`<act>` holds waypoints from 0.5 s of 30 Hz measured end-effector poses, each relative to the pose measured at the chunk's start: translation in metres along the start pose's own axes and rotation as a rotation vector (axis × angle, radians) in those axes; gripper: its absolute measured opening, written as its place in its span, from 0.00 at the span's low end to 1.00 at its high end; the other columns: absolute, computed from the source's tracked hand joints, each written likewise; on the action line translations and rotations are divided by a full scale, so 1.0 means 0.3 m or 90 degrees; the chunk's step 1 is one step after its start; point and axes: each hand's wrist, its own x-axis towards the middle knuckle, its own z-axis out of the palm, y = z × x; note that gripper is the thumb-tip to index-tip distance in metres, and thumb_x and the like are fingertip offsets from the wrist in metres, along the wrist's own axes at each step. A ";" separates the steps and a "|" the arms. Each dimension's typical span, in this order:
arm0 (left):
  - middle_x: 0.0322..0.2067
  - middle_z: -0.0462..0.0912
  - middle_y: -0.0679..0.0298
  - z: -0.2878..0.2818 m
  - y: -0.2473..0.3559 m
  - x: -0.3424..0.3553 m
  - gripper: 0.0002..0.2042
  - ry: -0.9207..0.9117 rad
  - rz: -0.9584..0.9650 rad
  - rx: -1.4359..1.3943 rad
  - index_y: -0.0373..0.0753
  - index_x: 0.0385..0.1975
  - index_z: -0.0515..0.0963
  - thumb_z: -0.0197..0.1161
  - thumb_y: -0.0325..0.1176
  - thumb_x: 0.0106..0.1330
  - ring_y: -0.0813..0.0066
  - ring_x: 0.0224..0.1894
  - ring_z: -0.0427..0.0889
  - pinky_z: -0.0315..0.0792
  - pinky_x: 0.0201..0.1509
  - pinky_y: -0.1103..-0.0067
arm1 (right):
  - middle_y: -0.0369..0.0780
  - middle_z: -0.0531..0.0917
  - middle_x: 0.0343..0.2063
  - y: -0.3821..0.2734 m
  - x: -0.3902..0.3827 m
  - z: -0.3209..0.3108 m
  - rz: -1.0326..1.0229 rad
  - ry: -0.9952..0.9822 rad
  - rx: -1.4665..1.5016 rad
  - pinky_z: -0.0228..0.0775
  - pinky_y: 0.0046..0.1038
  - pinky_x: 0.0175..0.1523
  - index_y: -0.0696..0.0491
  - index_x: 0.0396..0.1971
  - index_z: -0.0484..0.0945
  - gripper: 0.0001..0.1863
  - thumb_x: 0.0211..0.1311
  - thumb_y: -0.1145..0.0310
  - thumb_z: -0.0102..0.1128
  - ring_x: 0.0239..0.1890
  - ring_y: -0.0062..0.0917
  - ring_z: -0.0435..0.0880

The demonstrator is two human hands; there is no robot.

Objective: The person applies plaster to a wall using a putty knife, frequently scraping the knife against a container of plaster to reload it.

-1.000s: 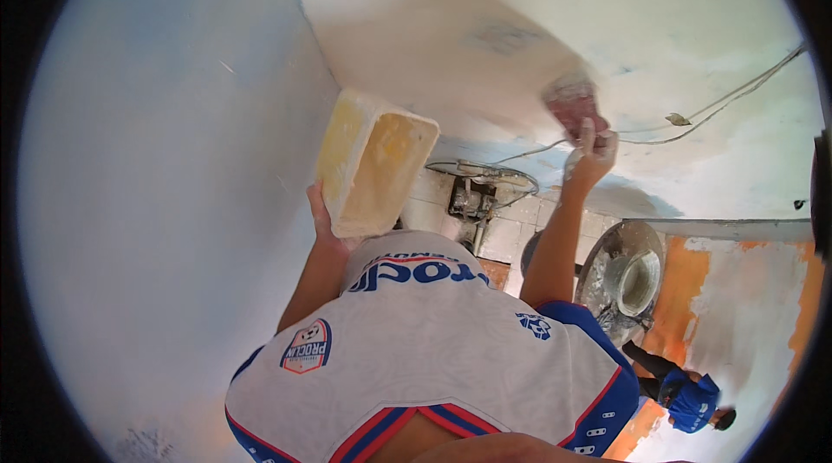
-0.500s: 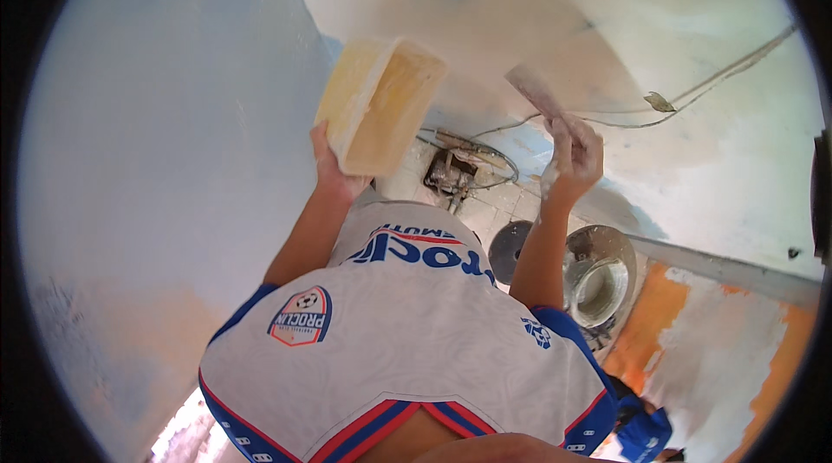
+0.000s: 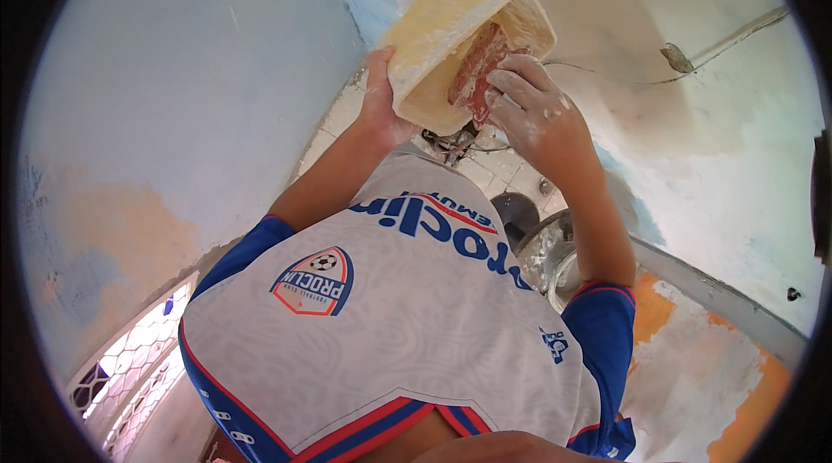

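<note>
While a boxy yellow tub (image 3: 429,23) half-hides my left hand (image 3: 381,106) gripping it, my right hand (image 3: 542,116) pinches a flat red scraper (image 3: 476,73).

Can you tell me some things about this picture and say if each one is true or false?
1. The left hand holds a pale yellow rectangular tub with an open mouth. True.
2. The right hand is holding nothing. False: it holds a flat, dark red spreading tool.
3. The tool is at the tub's open mouth. True.
4. The tub is standing on the floor. False: it is held up and tilted.
5. There are white smears on the right hand. True.
6. The person's short shirt sleeves are green. False: the sleeves are blue with red edging.
</note>
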 end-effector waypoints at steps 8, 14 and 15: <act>0.69 0.69 0.57 0.024 -0.068 -0.015 0.37 -0.028 0.040 0.015 0.44 0.73 0.62 0.40 0.64 0.72 0.58 0.68 0.72 0.69 0.70 0.59 | 0.41 0.85 0.40 0.017 -0.082 0.072 0.023 0.044 0.051 0.81 0.36 0.51 0.58 0.31 0.83 0.12 0.42 0.81 0.71 0.50 0.39 0.83; 0.68 0.70 0.56 -0.010 -0.059 -0.013 0.37 0.009 0.031 -0.052 0.43 0.72 0.62 0.40 0.63 0.72 0.57 0.67 0.73 0.69 0.70 0.58 | 0.41 0.85 0.41 -0.011 -0.081 0.129 0.053 0.134 0.077 0.80 0.41 0.53 0.58 0.31 0.83 0.10 0.45 0.80 0.70 0.49 0.41 0.83; 0.68 0.70 0.56 -0.008 -0.056 -0.016 0.37 0.006 0.032 -0.054 0.43 0.72 0.62 0.40 0.63 0.72 0.57 0.67 0.73 0.69 0.70 0.58 | 0.41 0.85 0.41 -0.014 -0.077 0.137 0.051 0.132 0.074 0.80 0.41 0.53 0.58 0.31 0.83 0.10 0.45 0.80 0.70 0.49 0.41 0.83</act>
